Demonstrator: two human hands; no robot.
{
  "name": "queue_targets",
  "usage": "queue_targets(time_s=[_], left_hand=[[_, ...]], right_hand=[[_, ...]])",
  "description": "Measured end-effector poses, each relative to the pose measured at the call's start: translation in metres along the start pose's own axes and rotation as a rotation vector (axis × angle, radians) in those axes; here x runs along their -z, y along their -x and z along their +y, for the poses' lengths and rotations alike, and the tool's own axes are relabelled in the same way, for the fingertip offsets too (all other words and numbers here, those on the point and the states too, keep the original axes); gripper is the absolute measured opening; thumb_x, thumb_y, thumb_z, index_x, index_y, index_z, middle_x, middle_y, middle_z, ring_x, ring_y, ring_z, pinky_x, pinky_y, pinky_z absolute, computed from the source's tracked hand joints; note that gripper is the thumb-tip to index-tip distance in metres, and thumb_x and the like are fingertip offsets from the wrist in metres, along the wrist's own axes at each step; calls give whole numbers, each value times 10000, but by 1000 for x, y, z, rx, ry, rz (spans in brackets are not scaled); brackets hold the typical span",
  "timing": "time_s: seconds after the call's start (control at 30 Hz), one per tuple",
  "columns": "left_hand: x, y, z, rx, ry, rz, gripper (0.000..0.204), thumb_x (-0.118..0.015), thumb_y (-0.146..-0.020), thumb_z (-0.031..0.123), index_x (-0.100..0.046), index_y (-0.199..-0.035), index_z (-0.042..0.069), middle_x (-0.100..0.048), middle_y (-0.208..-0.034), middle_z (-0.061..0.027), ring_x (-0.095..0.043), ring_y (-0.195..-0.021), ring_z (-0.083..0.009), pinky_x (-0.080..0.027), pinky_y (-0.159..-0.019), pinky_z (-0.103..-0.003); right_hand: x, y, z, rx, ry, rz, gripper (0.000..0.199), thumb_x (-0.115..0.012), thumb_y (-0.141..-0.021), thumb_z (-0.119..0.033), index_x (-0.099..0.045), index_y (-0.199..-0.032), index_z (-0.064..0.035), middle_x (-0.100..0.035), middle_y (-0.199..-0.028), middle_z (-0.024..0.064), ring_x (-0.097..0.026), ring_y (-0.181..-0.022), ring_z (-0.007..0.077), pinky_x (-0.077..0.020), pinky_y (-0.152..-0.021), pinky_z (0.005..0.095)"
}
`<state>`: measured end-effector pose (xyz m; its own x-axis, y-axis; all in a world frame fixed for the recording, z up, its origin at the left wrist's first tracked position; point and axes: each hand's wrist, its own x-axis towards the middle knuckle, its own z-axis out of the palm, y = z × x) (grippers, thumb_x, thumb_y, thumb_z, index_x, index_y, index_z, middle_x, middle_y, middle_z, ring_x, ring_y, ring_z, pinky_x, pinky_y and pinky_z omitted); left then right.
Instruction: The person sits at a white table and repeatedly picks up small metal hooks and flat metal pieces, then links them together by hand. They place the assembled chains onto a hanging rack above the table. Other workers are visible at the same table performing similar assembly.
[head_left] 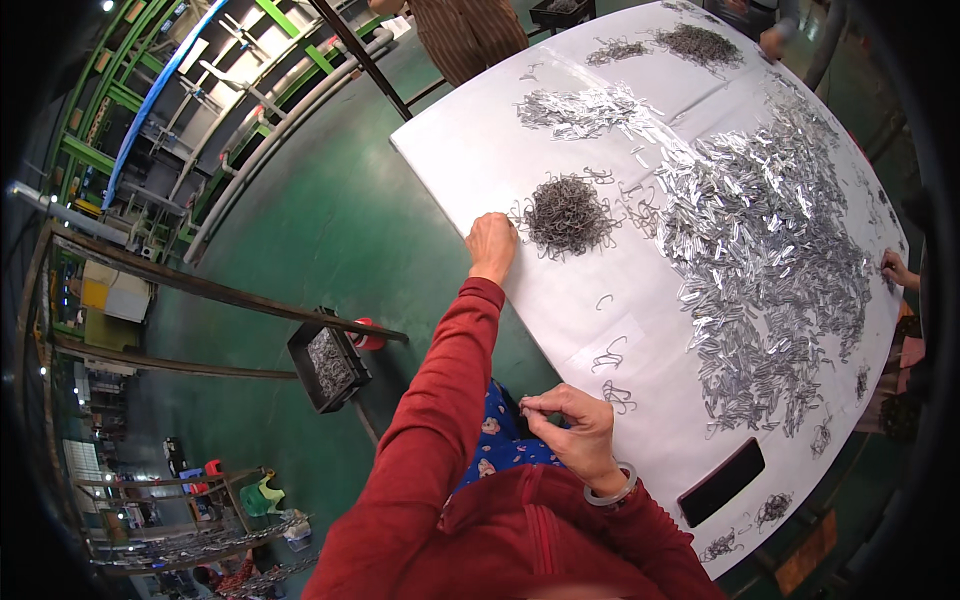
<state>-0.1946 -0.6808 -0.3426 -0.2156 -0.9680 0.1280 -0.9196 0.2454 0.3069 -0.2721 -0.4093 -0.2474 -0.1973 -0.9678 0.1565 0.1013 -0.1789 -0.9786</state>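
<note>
My left hand (491,245) is stretched out over the table's left edge, its fingers curled closed beside a round pile of dark bent wire hooks (568,216). Whatever those fingers hold, if anything, is hidden. Close to my body, my right hand (575,430) pinches thumb and fingertips together; a small thing at the tips is too small to name. Between the two hands lie a few loose wire hooks (607,354). A broad heap of shiny flat metal strips (760,230) covers much of the white tabletop (590,290).
A dark phone (722,482) lies near the table's front right edge. More hook piles (698,45) sit at the far end. Another person's hand (893,268) reaches in from the right. Left of the table stands a black crate (328,362) of metal pieces, beside metal rails (210,282).
</note>
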Motion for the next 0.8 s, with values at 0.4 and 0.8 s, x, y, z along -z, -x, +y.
queue_targets(time_s=[0.4, 0.8], left_hand=[[92, 138, 1, 42, 1199, -81, 122, -519, -925, 45, -542, -965, -67, -600, -861, -118, -630, -786, -172, -551, -681, -286], [147, 226, 24, -292, 992, 32, 73, -622, -823, 7, -580, -882, 8, -587, -1004, -118, -572, -918, -227, -462, -790, -313]], right_hand=[[-9, 8, -5, 89, 180, 19, 164, -653, -729, 88, -688, -873, 19, -658, -779, 99, -636, -694, 142, -502, -629, 236], [-19, 11, -3, 133, 143, 170, 167, -653, -755, 52, -684, -910, -4, -659, -785, 88, -623, -677, 125, -505, -615, 238]])
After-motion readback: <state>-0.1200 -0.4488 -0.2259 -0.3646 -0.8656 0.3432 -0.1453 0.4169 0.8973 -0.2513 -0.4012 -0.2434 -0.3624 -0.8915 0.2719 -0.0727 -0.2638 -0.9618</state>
